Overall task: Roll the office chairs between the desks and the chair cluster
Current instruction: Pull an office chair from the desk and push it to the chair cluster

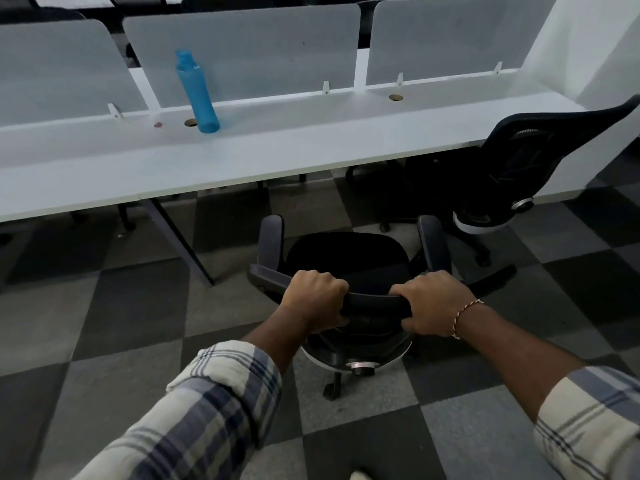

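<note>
A black office chair (346,258) with two armrests stands in front of me, its seat facing the long white desk (242,157). My left hand (317,299) grips the top edge of its backrest on the left. My right hand (434,306), with a thread bracelet on the wrist, grips the same edge on the right. The chair's front sits a short way from the desk edge. A second black mesh-back chair (512,168) is tucked partly under the desk at the right.
A blue water bottle (197,95) stands on the desk before frosted divider panels (242,46). Slanted desk legs (180,237) reach the floor left of the chair. The floor is grey and black checkered carpet (121,323). A white wall (595,46) closes the right side.
</note>
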Demonstrator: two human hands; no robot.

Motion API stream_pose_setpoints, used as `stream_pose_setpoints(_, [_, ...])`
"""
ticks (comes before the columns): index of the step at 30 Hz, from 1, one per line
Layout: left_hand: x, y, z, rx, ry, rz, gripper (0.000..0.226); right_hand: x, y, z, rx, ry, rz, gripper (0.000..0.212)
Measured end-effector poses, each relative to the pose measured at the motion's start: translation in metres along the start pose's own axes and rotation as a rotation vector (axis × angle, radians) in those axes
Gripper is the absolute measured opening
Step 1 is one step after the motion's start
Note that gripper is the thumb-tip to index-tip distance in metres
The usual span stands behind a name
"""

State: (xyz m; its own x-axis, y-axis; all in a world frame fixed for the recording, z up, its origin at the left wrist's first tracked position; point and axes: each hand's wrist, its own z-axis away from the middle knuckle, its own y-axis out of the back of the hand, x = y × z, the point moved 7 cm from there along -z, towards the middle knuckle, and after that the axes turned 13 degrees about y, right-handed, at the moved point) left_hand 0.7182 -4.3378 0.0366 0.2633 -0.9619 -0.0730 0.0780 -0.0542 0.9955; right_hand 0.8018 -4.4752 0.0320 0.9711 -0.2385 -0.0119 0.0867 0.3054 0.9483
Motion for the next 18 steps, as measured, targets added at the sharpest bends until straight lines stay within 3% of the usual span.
stream_pose_setpoints(18, [-0.005, 0.006, -0.065, 0.088, 0.078, 0.022, 0.03, 0.07, 0.024, -0.045, 0.02, 0.094, 0.074, 0.036])
